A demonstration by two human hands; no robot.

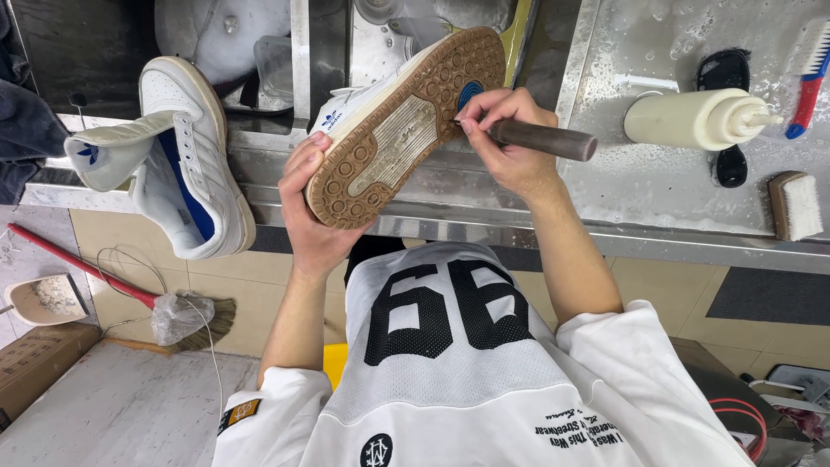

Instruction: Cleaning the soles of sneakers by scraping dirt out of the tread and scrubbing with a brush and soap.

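Head view: left hand [313, 207] fingers clamp an upturned sneaker [406, 125]; right hand [506, 138] fingers grip a dark-handled tool [545, 138]

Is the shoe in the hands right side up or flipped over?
Flipped: the shoe's brown sole faces up, left hand gripping it.

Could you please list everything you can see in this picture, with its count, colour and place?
shoe held sole up: one, white with tan sole, over the steel counter edge
second shoe: one, white with blue lining, on the counter at left
pick tool: one, dark handle, tip at the sole
squeeze bottle: one, cream, lying on the wet counter
brushes: two, one white-bristled block, one red and blue
steel counter: one, grey, soapy
broom: one, red handle, on the floor
dustpan: one, beige, floor at left
left hand: grips the shoe's heel
right hand: holds the pick tool
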